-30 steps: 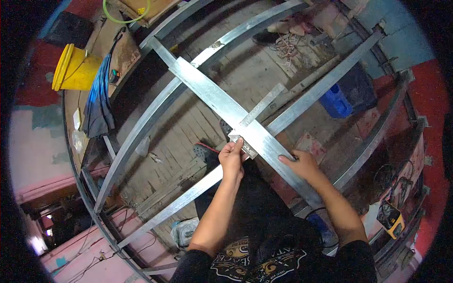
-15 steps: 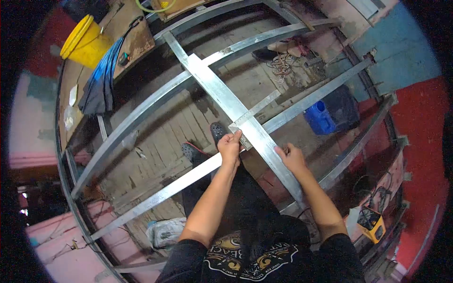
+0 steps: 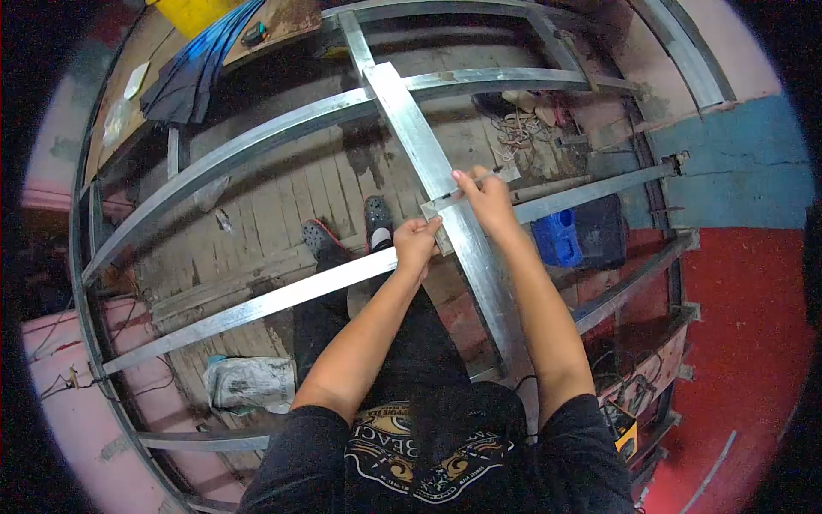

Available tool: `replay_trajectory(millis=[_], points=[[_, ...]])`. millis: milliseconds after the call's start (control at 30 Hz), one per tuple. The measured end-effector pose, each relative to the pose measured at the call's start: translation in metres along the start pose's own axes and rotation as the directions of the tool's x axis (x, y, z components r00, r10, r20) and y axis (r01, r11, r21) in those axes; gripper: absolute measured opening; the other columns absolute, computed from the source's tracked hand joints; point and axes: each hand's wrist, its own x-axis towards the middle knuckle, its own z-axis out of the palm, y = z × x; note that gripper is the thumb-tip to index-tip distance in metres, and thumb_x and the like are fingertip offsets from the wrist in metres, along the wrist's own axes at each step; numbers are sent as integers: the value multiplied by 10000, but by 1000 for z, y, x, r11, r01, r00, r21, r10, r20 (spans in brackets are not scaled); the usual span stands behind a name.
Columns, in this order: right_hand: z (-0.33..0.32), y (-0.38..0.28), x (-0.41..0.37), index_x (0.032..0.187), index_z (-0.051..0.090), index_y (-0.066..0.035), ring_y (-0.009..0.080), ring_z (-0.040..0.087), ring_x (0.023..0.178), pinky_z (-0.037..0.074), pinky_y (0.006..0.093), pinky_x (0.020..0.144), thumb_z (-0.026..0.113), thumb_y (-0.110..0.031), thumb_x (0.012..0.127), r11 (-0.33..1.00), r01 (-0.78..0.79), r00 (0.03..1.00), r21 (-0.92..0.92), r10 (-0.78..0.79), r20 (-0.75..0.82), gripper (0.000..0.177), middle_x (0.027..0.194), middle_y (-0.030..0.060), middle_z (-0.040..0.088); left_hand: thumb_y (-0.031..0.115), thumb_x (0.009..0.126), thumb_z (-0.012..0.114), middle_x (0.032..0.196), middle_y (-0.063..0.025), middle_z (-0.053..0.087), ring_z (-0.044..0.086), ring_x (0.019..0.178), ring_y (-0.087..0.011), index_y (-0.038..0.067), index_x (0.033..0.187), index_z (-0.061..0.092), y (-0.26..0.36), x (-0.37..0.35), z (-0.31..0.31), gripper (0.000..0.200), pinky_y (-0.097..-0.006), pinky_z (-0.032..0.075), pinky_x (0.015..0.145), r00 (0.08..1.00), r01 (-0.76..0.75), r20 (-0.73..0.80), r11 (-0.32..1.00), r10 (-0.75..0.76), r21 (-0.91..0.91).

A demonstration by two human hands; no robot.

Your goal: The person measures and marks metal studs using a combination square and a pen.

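Note:
A wide galvanized metal tube [image 3: 413,120] lies lengthwise over the curved and straight bars of a metal frame. Across it rests a metal try square [image 3: 511,174], its short leg along the tube's left side. My left hand [image 3: 414,245] is closed on that leg, thumb pressing near the corner. In my right hand [image 3: 488,201] is a slim pen-like marker [image 3: 442,199], held over the tube with its dark tip at the square's blade. Its exact kind is partly hidden by the fingers.
Frame bars [image 3: 257,308] cross around me above a plank floor. A blue container [image 3: 556,238] stands at the right, tangled cord [image 3: 518,133] lies farther back. A yellow bucket [image 3: 190,13], tape measure [image 3: 254,34] and blue-black umbrella [image 3: 184,81] are at upper left.
My right hand has moved up and left along the tube to the square, bringing the marker to its blade. My left hand stays on the square. The camera view has shifted.

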Motion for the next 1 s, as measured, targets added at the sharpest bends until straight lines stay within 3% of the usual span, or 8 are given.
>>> replay_trajectory(millis=[200,267,500,600,733,800,867,1000], points=[[24,5,30,745,624,-5,216,657,596,498,372,604,668,-337,959,995,63,998,-71,-61,32,397,668,144,691,192,894,789,789,-28,675,609,621,-111,45,877,636,-2,3,-1,212,-269,481,505,1000,22,8,1000,-22,-17],[29,7,33,756,671,4,371,701,655,530,450,650,682,-320,935,992,27,997,-124,-17,81,370,686,207,689,188,894,787,793,-31,677,610,635,-111,44,894,635,0,1,-1,210,-268,479,516,1000,5,15,1000,-5,-3],[29,17,36,781,685,12,407,699,702,537,470,671,662,-310,938,992,19,996,-121,-8,90,359,713,236,684,176,893,788,784,-27,663,602,627,-104,39,890,629,-6,7,-2,210,-263,473,504,1000,26,-3,1000,-26,4],[10,18,45,889,693,11,467,675,818,539,521,723,611,-335,961,915,50,999,-401,-47,15,362,836,274,688,170,894,785,755,-14,640,585,597,-97,42,860,621,-10,9,0,211,-254,462,484,1000,8,27,998,-7,-68],[5,19,44,895,697,1,466,678,809,540,537,726,614,-335,961,865,11,1000,-501,-11,2,352,851,262,696,212,914,771,791,-7,656,629,666,-111,81,856,619,-5,5,-1,209,-281,528,543,1000,7,30,1000,-7,-5],[12,16,41,910,690,-20,461,682,815,541,550,724,603,-326,973,846,78,996,-528,-85,12,324,859,252,700,211,915,770,793,-7,657,629,671,-111,79,867,622,-7,8,-2,204,-281,530,546,999,2,34,1000,-2,4],[15,10,35,917,685,-30,457,684,821,543,551,725,597,-320,979,841,86,996,-535,-85,25,309,854,247,700,174,900,781,750,-16,643,586,592,-93,44,831,622,-12,11,-2,216,-241,457,479,999,-1,31,998,3,-59],[23,-5,20,933,666,-43,453,687,829,544,550,728,586,-300,991,806,172,984,-566,-170,56,276,825,238,694,192,925,755,794,-12,654,623,648,-114,69,892,627,-2,3,0,182,-274,524,544,999,31,12,999,-31,-26]])
